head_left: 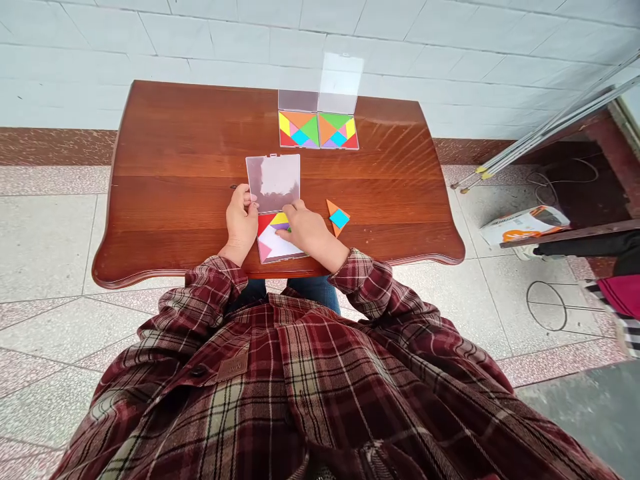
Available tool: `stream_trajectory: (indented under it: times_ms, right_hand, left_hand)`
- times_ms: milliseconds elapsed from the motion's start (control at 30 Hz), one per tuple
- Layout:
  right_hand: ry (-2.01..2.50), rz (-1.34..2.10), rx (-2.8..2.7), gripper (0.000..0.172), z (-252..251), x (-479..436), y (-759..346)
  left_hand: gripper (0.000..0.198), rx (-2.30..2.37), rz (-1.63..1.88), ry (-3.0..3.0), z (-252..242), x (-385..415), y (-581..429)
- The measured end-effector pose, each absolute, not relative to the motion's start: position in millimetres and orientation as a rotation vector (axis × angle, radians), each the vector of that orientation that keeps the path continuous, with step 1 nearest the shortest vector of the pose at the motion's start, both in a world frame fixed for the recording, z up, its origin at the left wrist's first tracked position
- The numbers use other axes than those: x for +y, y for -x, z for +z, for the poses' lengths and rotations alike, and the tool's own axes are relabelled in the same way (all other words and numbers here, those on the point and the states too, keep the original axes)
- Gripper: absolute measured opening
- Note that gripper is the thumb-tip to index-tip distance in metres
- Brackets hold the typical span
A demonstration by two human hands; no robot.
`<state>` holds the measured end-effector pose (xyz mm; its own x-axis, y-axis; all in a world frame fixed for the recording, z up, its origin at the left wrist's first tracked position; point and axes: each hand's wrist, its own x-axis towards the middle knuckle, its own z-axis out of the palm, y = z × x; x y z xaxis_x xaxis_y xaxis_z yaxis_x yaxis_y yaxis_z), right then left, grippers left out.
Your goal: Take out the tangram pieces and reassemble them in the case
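Note:
A tangram case [281, 259] with a clear lid [273, 183] raised behind it lies near the table's front edge. In its white tray show a red piece [265, 222], a yellow piece [280, 219], a purple piece [280, 227] and a pink piece [265, 250]; a bit of green peeks out by my right thumb. My left hand [242, 223] pinches the case's left side near the hinge. Over the tray's right part, my right hand [311, 230] touches the pieces, thumb and forefinger apart; its palm hides that side. To its right, a blue square [339, 219] rests on an orange triangle [331, 208].
Farther back on the wooden table [190, 147], two filled tangram cases, a left one [299, 138] and a right one [339, 138], stand side by side with lids up against the tiled wall [225, 40]. Metal poles [545, 130] and a white bag [520, 225] are right of the table.

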<state>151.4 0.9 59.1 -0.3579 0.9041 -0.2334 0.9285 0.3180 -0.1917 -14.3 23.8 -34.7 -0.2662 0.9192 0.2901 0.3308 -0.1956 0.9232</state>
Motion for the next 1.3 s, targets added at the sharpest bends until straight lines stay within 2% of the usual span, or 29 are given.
stream_trajectory:
  times_ms: [233, 533, 667, 833, 933, 1033, 1200, 1300]
  right_hand:
    - [-1.558, -0.262, 2.464, 0.036, 71.7, -3.9, -142.1]
    - [-1.334, -0.185, 2.579, 0.037, 63.5, 1.3, -148.2]
    - [-1.488, -0.285, 2.649, 0.035, 59.5, 12.5, -161.5]
    - [-1.911, -0.492, 2.717, 0.027, 56.1, 24.1, -211.3]
    - [-2.173, -0.584, 2.626, 0.025, 49.1, 26.8, -246.1]
    - [-2.250, -0.669, 2.518, 0.023, 42.3, 28.5, -267.3]
    - [-2.332, -0.465, 2.498, 0.023, 41.4, 26.0, -266.1]
    - [-2.226, -0.428, 2.616, 0.026, 46.9, 16.4, -245.4]
  left_hand:
    - [0.037, 1.544, 1.471, -1.451, -35.9, 25.2, 13.1]
    - [0.037, 1.548, 1.477, -1.445, -38.6, 25.7, 14.4]
    - [0.034, 1.538, 1.500, -1.460, -41.8, 27.1, 14.9]
    - [0.032, 1.554, 1.476, -1.479, -40.0, 26.1, 15.4]
    - [0.030, 1.564, 1.470, -1.478, -36.4, 24.8, 15.7]
    - [0.030, 1.574, 1.477, -1.461, -33.3, 24.3, 15.8]
    - [0.029, 1.556, 1.480, -1.459, -31.4, 24.6, 15.8]
    - [0.031, 1.559, 1.479, -1.456, -31.1, 24.5, 15.9]
